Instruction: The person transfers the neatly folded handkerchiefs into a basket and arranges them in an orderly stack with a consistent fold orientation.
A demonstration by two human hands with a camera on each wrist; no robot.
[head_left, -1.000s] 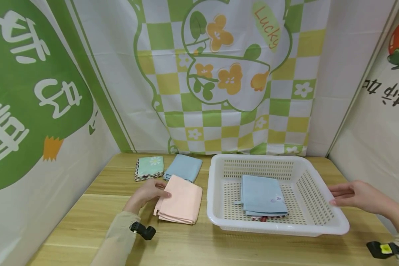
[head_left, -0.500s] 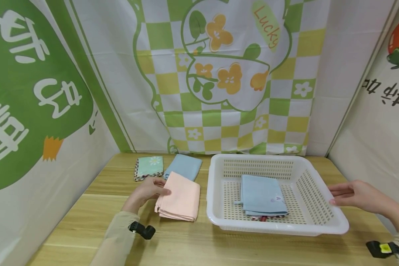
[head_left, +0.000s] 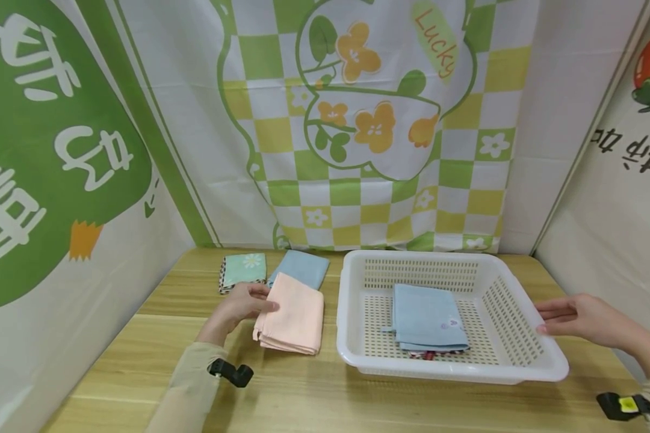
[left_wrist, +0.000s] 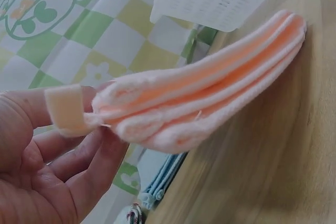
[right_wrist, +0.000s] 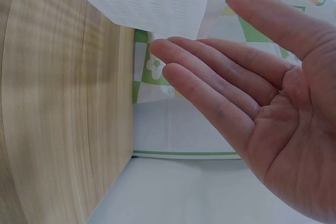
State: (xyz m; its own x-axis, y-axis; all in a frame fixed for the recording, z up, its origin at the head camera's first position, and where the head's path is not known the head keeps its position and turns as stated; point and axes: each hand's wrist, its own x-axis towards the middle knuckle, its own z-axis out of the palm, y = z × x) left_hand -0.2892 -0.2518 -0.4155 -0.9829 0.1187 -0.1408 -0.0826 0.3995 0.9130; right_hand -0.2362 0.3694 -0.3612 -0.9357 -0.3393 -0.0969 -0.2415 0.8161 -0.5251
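Note:
My left hand [head_left: 245, 305] pinches a folded peach towel [head_left: 295, 316] by its left edge, thumb on top. In the left wrist view the peach towel [left_wrist: 210, 85] shows its stacked folds and a small loop, tilted above the wooden table. A white perforated basket [head_left: 449, 374] stands to the right of it. Inside lies a folded light blue towel [head_left: 429, 316], with a patterned reddish cloth [head_left: 430, 355] peeking out beneath. My right hand [head_left: 585, 319] touches the basket's right rim with the thumb; its fingers [right_wrist: 210, 93] extend straight beside the basket's wall.
Behind the peach towel lie a folded blue towel [head_left: 303, 267], partly covered in view, and a mint cloth [head_left: 244, 269] with a daisy and checked edge. The wooden table [head_left: 303, 403] ends at a printed curtain [head_left: 374, 210] at the back and cloth walls at both sides.
My left hand has drawn the peach towel slightly up and back, toward the blue towel behind it. The right hand and basket have stayed in place.

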